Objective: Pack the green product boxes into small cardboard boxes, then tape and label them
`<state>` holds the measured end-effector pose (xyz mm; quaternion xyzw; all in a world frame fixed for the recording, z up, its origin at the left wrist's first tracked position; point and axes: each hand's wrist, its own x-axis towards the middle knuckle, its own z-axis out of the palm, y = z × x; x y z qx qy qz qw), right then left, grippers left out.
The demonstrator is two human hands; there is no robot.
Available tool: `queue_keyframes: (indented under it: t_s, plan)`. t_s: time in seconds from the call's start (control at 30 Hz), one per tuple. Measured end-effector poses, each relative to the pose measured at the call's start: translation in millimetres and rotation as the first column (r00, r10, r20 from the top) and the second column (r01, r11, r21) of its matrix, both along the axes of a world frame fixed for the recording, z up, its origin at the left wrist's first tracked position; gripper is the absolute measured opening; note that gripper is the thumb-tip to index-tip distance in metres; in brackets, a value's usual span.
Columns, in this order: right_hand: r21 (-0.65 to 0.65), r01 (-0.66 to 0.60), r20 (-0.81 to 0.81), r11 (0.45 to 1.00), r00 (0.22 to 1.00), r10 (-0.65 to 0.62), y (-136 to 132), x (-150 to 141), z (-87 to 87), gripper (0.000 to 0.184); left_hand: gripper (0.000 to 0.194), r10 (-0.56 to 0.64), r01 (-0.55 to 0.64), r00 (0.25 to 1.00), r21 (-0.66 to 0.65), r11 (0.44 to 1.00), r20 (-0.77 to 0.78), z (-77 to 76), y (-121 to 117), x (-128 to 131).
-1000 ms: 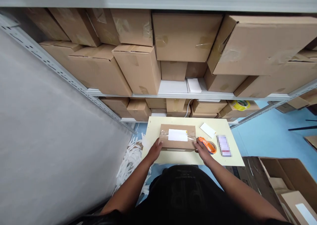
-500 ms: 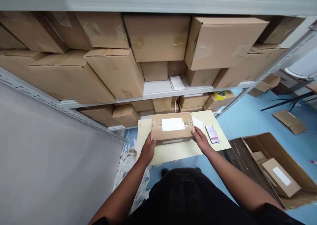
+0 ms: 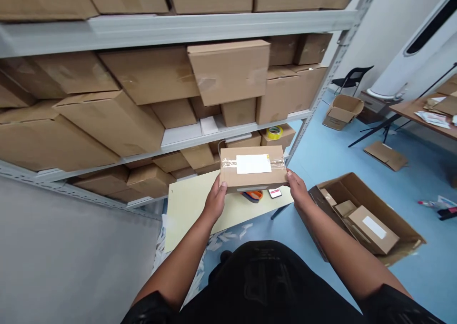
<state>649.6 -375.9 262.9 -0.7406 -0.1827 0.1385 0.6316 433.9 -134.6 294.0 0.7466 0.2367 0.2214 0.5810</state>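
A taped cardboard box (image 3: 250, 180) with a white label (image 3: 253, 163) on top is held up over the pale yellow table (image 3: 189, 205). My left hand (image 3: 215, 199) grips its left end, thumb on the near side. At the right end, my right hand (image 3: 297, 187) is closed on the corner. Behind and below the box, an orange tape dispenser (image 3: 254, 195) shows in part on the table. Beside it lies a phone (image 3: 274, 192), its upper part hidden by the box.
A large open carton (image 3: 403, 224) on the blue floor at right holds several smaller boxes. Metal shelving (image 3: 228, 136) full of cardboard boxes stands ahead, with yellow tape (image 3: 274, 132) on a low box. Paper strips (image 3: 223, 238) litter the floor. A brown desk (image 3: 410, 109) stands far right.
Both hands have lifted the box off the table. The view has swung to the right, bringing the open carton and the desk further into sight.
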Motion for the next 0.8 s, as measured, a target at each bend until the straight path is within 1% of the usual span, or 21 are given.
queue_keyframes:
  t_s: [0.07, 0.17, 0.27, 0.37, 0.47, 0.57, 0.67, 0.8]
  plan:
    - [0.043, 0.010, -0.006, 0.999, 1.000, -0.010, -38.5, 21.0, 2.5, 0.072, 0.066, -0.018, 0.018, 1.000, 0.017, 1.000, 0.008, 3.7, -31.2, 29.8]
    - [0.086, 0.062, -0.004, 0.994, 0.998, -0.062, -95.6, 51.8, 5.9, 0.071, 0.065, -0.057, 0.057, 0.998, 0.016, 0.998, 0.022, 7.0, -78.6, 75.6]
    - [0.087, 0.133, -0.013, 0.987, 0.991, -0.132, -147.0, 79.3, 11.2, 0.071, 0.065, -0.106, 0.106, 0.994, -0.013, 0.994, 0.028, 10.0, -122.7, 119.6]
    - [0.068, 0.212, -0.008, 0.975, 0.977, -0.212, -189.6, 104.0, 14.5, 0.070, 0.066, -0.174, 0.174, 0.985, -0.018, 0.985, 0.005, 13.9, -157.7, 160.9]
    - [0.053, 0.291, -0.004, 0.955, 0.957, -0.291, -223.0, 128.2, 10.4, 0.073, 0.068, -0.259, 0.259, 0.965, 0.000, 0.966, -0.040, 15.7, -180.2, 202.8]
    - [0.048, 0.394, -0.019, 0.918, 0.919, -0.393, -248.6, 151.3, -0.1, 0.073, 0.069, -0.336, 0.337, 0.940, 0.004, 0.941, -0.059, 10.9, -192.6, 250.8]
    - [0.036, 0.510, -0.010, 0.860, 0.860, -0.510, -269.0, 171.2, -9.9, 0.071, 0.070, -0.439, 0.439, 0.897, 0.000, 0.898, -0.058, -0.2, -201.2, 305.6]
    - [-0.038, 0.646, 0.013, 0.762, 0.763, -0.646, -294.8, 188.7, -15.7, 0.071, 0.068, -0.575, 0.575, 0.817, -0.018, 0.818, -0.041, -16.4, -217.7, 379.2]
